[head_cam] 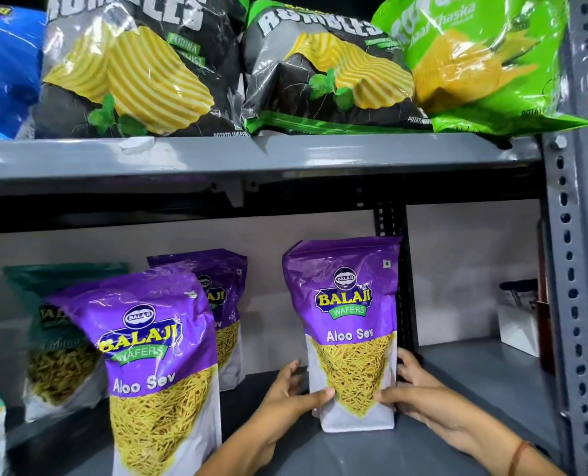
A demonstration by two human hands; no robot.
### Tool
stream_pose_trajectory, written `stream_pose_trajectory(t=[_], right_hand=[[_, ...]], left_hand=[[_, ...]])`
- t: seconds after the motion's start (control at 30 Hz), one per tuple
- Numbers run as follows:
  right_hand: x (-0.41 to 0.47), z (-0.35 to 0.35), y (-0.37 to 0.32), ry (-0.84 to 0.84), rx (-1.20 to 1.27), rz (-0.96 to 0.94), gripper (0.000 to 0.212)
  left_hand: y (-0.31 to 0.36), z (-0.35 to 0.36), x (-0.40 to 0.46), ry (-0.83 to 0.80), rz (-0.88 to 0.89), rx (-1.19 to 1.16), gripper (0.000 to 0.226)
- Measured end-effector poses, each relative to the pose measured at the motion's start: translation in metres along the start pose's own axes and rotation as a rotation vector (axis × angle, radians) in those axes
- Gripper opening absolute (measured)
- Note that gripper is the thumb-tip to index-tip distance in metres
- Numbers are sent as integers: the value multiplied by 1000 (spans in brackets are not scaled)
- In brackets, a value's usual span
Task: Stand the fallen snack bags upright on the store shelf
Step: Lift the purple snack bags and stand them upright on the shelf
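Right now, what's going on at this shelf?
A person is setting a purple Aloo Sev bag upright on the lower shelf. The left hand and right hand hold its lower sides, its base on the shelf. Two more purple Aloo Sev bags stand to its left, chip bags sit above.

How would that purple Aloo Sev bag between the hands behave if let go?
The Aloo Sev pouch probably stands alone: its flat base sits on the shelf. Tall and narrow, it could tip if nudged. The glossy film looks slippery.
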State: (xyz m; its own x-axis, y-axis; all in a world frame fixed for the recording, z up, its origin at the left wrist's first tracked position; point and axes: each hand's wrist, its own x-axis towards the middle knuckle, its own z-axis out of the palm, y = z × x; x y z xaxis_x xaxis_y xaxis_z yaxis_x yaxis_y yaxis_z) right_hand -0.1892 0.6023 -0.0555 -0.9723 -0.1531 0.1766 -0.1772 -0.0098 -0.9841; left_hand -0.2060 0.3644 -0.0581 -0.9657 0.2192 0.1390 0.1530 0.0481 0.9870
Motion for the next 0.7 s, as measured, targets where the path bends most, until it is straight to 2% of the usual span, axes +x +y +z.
stream_pose_trajectory(t=[0.07, 0.2, 0.4, 0.7], right_hand=[[0, 4, -1, -31, -26, -10, 77], [1, 3, -4, -29, -36, -14, 81], [-6, -2, -4, -129, 21, 25, 69], [-29, -7, 0, -186, 29, 0, 75]], left_hand=[[2, 2, -1, -66, 9, 26, 68], [0, 9, -4, -19, 38, 5, 53], [1, 14, -23, 45, 51, -2, 53], [-9, 29, -47, 127, 88, 35, 57]])
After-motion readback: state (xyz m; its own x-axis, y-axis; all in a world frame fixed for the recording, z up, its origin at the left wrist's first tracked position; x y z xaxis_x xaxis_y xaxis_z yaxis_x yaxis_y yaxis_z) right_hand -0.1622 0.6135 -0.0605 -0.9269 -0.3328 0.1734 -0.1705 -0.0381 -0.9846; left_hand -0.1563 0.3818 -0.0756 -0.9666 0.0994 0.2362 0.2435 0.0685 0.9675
